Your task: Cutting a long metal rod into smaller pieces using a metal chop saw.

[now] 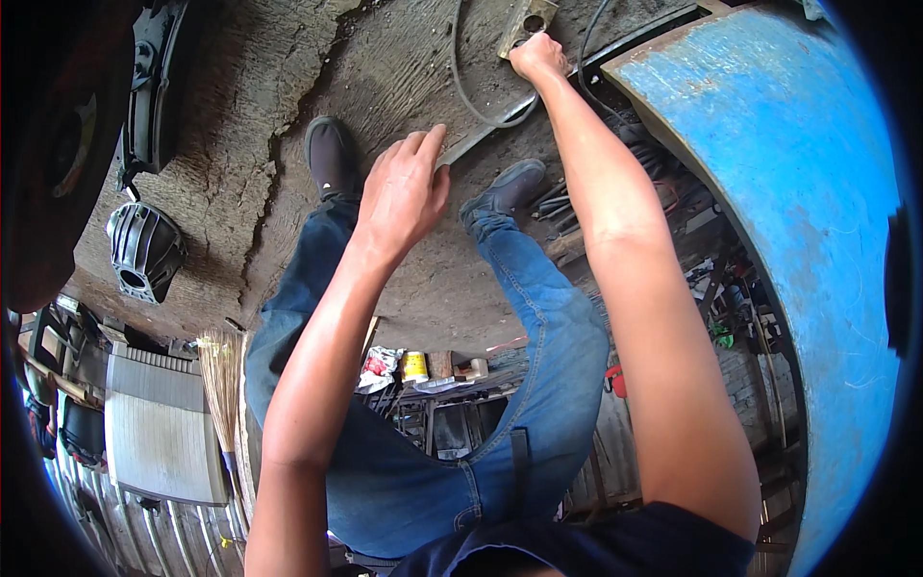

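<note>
My right hand (538, 58) reaches far forward, fingers closed at the near end of a tan rectangular metal piece (523, 19) with round holes. What its fingertips do is hidden. My left hand (399, 192) is nearer to me, palm down with fingers stretched out. By its thumb lies the end of a long narrow metal bar (481, 140), which runs to the far right past my right wrist. I cannot tell whether the left hand touches it. A grey cable (457, 67) loops onto the floor across the bar.
A large blue curved panel (779, 173) fills the right side. Rods (558, 204) lie under its edge. My shoes (332, 154) stand on cracked concrete. At left sit a ribbed metal housing (144, 250) and a straw broom (219, 385). Behind me are a yellow can (413, 366) and clutter.
</note>
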Demonstrator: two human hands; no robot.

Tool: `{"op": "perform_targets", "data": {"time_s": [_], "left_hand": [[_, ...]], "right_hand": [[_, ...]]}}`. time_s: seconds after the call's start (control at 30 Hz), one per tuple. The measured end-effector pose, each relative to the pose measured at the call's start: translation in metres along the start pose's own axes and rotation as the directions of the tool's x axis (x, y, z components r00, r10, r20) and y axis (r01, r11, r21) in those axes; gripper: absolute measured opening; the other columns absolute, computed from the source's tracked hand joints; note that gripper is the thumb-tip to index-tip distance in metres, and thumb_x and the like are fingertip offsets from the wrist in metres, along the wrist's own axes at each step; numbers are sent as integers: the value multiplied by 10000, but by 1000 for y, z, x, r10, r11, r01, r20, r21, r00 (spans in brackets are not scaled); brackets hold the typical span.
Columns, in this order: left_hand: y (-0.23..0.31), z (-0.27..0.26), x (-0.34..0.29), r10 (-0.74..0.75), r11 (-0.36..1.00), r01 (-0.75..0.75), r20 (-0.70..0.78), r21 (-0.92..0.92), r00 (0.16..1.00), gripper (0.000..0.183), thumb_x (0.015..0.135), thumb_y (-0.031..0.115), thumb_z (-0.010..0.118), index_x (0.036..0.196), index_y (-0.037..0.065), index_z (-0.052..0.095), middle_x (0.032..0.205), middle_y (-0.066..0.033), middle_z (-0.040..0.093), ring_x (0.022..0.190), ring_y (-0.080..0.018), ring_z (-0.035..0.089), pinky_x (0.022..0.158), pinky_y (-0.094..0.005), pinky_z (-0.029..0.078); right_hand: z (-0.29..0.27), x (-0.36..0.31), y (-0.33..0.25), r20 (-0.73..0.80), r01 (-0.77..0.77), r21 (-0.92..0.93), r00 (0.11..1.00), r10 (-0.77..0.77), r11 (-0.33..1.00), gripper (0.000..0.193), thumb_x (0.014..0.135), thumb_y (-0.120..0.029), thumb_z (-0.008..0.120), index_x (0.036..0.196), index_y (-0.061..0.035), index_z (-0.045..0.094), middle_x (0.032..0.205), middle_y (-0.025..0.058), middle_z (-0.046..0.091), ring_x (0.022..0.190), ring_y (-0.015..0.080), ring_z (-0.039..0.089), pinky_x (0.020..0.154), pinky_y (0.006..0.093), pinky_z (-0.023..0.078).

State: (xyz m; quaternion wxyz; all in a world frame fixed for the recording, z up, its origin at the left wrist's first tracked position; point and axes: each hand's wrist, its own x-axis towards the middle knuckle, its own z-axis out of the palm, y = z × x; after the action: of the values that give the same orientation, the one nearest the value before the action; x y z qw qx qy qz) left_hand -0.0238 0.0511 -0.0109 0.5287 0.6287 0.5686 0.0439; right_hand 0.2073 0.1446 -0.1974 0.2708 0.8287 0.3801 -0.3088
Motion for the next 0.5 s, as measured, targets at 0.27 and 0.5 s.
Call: {"op": "perform_targets", "data": {"time_s": [0.27, 0.5], "left_hand": [[-5, -1, -2, 9, 1000, -9, -10, -9, 1000, 455, 854, 101, 608, 1282, 2, 489, 1088, -206, 593, 1032, -378, 576, 885, -440, 475], [-8, -5, -5, -1, 999, -1, 40, 54, 999, 459, 852, 106, 612, 1283, 4, 490, 1120, -204, 591, 1057, -372, 572, 894, -433, 475]], "right_hand": [[4, 6, 5, -5, 23, 2, 1000, -23, 1000, 454, 755, -308, 745, 1137, -75, 672, 1250, 151, 623, 1210, 307, 563, 1074, 446, 364], [2, 25, 11, 33, 31, 39, 999, -33, 999, 507, 743, -312, 732, 1175, -57, 654, 1263, 160, 613, 1204, 318, 565, 1067, 463, 372]]}}
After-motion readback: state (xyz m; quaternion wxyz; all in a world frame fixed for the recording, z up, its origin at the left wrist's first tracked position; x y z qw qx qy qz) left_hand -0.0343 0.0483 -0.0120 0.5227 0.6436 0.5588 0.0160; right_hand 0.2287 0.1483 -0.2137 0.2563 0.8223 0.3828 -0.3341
